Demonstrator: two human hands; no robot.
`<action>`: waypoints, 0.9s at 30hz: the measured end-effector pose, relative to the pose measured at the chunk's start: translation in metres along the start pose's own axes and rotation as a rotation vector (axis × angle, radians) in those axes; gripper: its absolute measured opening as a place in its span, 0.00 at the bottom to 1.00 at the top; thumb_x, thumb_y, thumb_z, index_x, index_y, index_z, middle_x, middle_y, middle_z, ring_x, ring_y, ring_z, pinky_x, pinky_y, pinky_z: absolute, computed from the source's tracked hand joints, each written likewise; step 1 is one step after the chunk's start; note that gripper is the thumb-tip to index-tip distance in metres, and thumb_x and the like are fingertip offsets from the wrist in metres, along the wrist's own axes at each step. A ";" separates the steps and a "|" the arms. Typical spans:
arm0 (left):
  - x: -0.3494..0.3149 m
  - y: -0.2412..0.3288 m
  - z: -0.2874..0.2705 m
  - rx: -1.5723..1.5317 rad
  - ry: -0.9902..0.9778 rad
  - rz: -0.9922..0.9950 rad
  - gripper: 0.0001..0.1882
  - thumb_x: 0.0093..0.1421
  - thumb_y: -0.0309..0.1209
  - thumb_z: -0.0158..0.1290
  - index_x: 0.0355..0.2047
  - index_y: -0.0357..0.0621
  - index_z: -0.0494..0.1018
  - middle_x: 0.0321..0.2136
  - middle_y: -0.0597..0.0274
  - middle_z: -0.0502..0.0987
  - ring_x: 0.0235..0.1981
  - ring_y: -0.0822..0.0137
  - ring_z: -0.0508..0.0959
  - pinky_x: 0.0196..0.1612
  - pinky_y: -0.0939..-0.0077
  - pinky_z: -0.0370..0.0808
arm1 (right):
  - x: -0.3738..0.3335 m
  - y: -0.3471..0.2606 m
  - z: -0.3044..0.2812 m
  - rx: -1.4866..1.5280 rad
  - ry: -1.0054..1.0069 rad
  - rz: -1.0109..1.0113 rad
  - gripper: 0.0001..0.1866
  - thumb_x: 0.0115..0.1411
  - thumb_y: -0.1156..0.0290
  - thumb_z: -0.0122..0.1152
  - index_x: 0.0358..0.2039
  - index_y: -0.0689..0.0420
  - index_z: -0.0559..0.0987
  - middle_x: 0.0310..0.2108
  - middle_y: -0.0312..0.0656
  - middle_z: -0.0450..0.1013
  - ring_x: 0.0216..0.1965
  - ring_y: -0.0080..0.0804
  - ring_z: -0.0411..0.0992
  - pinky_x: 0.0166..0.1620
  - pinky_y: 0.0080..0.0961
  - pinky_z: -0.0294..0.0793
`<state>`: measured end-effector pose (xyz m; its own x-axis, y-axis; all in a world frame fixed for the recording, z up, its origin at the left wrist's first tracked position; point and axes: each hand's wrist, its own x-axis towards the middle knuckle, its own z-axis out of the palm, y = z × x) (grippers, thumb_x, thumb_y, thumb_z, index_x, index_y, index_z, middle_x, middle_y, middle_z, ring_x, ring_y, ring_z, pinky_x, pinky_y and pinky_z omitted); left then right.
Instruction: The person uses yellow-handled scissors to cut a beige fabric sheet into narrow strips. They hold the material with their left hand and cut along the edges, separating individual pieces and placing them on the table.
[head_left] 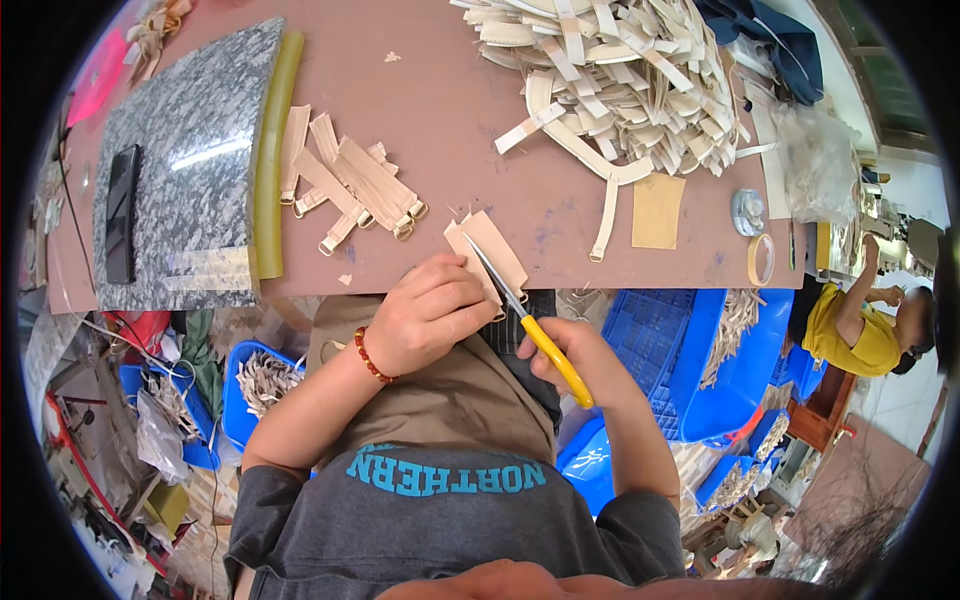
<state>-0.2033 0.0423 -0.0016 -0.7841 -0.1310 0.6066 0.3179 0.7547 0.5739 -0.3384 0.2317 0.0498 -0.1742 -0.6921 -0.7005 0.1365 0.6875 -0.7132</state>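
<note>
My left hand [435,312], with a red bead bracelet at the wrist, is closed on a beige strap piece [505,252] at the table's near edge. Loose threads stick out from the far end of that piece. In my right hand [568,358] is a pair of scissors [556,360] with yellow handles. Their metal blades lie along the strap piece, pointing away from me to the left; I cannot tell whether they touch it. Several beige straps with metal rings [360,180] lie in a small pile beyond my left hand.
A large heap of cream straps [620,85] covers the far right of the table [430,90]. A marbled board [190,130] holds a black phone [122,215] at left. Tape rolls [761,260] sit at right. Blue crates [690,350] stand below; a person in yellow [850,330] is farther right.
</note>
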 end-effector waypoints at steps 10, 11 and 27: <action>0.001 0.000 -0.003 -0.016 -0.036 0.021 0.12 0.44 0.20 0.55 0.32 0.43 0.77 0.29 0.64 0.75 0.35 0.63 0.76 0.46 0.63 0.74 | 0.014 -0.010 0.002 -0.020 0.045 0.074 0.13 0.55 0.61 0.65 0.30 0.58 0.76 0.20 0.31 0.70 0.19 0.17 0.67 0.23 0.15 0.65; 0.001 0.001 -0.004 -0.052 -0.035 0.015 0.12 0.44 0.20 0.55 0.31 0.43 0.76 0.30 0.63 0.75 0.35 0.62 0.76 0.45 0.63 0.74 | 0.015 -0.008 0.003 0.009 0.053 0.036 0.13 0.55 0.61 0.65 0.30 0.57 0.76 0.20 0.31 0.70 0.18 0.16 0.67 0.22 0.15 0.65; -0.041 0.063 -0.030 -1.276 0.565 -1.065 0.06 0.63 0.25 0.50 0.40 0.42 0.69 0.33 0.65 0.76 0.32 0.77 0.77 0.34 0.84 0.78 | 0.010 0.012 0.096 0.408 0.414 -0.539 0.16 0.49 0.76 0.67 0.35 0.60 0.69 0.30 0.40 0.74 0.30 0.22 0.71 0.34 0.19 0.72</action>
<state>-0.1348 0.0758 0.0257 -0.7336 -0.5848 -0.3463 0.2341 -0.6958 0.6790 -0.2454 0.2118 0.0315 -0.6558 -0.7135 -0.2468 0.2629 0.0906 -0.9605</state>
